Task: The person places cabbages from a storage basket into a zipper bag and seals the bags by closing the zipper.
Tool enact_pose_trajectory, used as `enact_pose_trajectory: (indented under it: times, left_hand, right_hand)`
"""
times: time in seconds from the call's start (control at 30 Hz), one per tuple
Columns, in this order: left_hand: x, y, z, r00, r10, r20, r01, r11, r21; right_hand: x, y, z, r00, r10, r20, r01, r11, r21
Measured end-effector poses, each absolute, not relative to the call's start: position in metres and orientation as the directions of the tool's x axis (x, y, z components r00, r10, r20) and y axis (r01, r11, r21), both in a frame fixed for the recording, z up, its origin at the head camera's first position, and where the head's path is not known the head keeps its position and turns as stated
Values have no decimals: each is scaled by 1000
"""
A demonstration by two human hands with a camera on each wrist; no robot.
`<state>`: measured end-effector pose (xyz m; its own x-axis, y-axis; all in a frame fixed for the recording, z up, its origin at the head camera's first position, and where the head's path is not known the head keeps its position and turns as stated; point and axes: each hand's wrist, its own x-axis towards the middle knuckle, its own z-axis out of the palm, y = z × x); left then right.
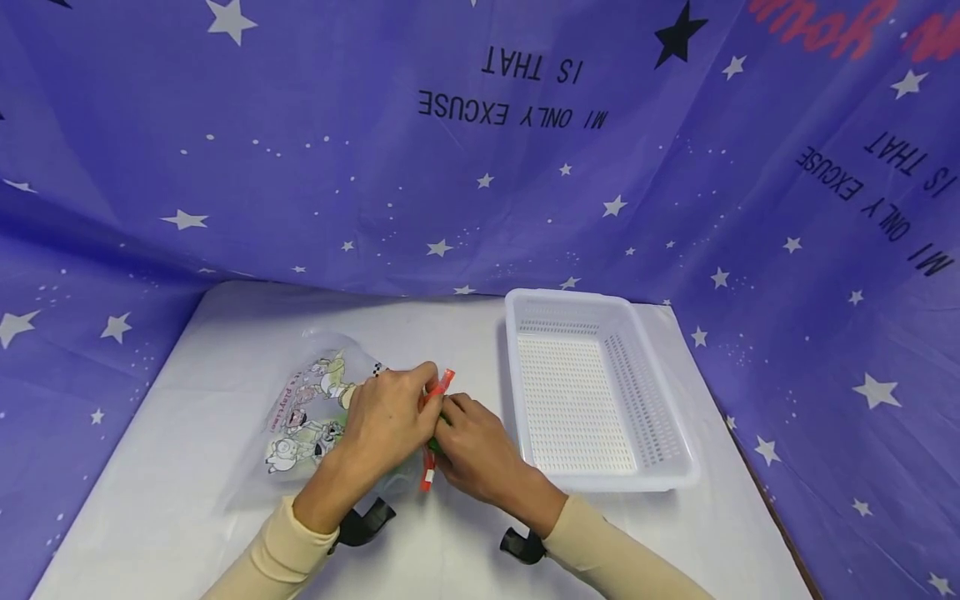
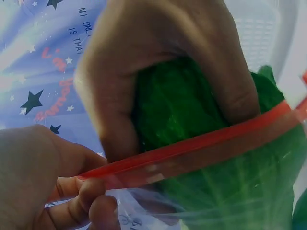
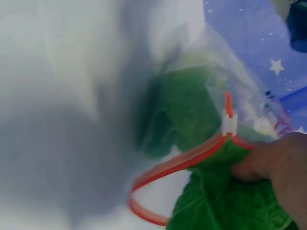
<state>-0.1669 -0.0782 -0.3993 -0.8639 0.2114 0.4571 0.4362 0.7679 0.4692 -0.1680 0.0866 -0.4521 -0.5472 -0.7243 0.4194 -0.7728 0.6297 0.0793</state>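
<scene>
A clear zip bag (image 1: 303, 421) with cartoon print lies on the white table, its red-edged mouth raised between my hands. My left hand (image 1: 390, 412) pinches the red zip edge (image 2: 196, 151) between thumb and fingers. With my right hand (image 1: 480, 454) I grip a green leafy vegetable (image 2: 175, 108) at the bag's mouth, fingers reaching past the red edge. Part of the leaves shows through the clear plastic below the zip. A white slider (image 3: 229, 123) sits on the zip in the right wrist view. Most of the greens are hidden by my hands in the head view.
A white plastic basket (image 1: 663, 375) with a perforated bottom stands to the right of my hands. The white table (image 1: 187, 375) is bordered by a purple star-printed curtain (image 1: 375, 192) behind and at both sides. Black camera mounts (image 1: 365, 522) are on my wrists.
</scene>
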Motion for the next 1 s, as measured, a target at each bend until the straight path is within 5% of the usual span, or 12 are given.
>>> enact_pose_trajectory:
  times: [0.1,0.2,0.33,0.43,0.53,0.77,0.87,1.0]
  left_hand:
    - [-166,-77,-401,-869,235,435,442,764,470]
    - [-167,-77,-402,-867,263,423,455,763,458]
    - [-169,-78,-403,-861,279,427,469,760,451]
    - [-170,-77,-402,-855,277,439,479,746,462]
    - [-171,-76,-400,-851,279,445,487,737,469]
    - [-167,-71,-403,-833,336,440,531,712,460]
    - [-165,-68,-405,-820,354,450,551,703,450]
    - [-163,-66,-408,-815,361,453,556,708,437]
  right_hand:
    - [-173,91,-459,-560,-728,395,-791,612,7]
    - [-175,95,-461,-647,-680,345,-760,609,-226]
    - [-171,94,-453,-821,-521,232,-536,566,-627]
    - [-165,91,-451,-879,-425,216,-426,497,-756]
    - [-163,88,-456,-845,-432,316,-518,513,-684]
    - [-169,83,-476,-663,-578,476,-733,629,-258]
    - [-172,81,-484,-653,-600,462,-741,634,-222]
    - [-175,77,-491,-714,-533,453,-692,634,-345]
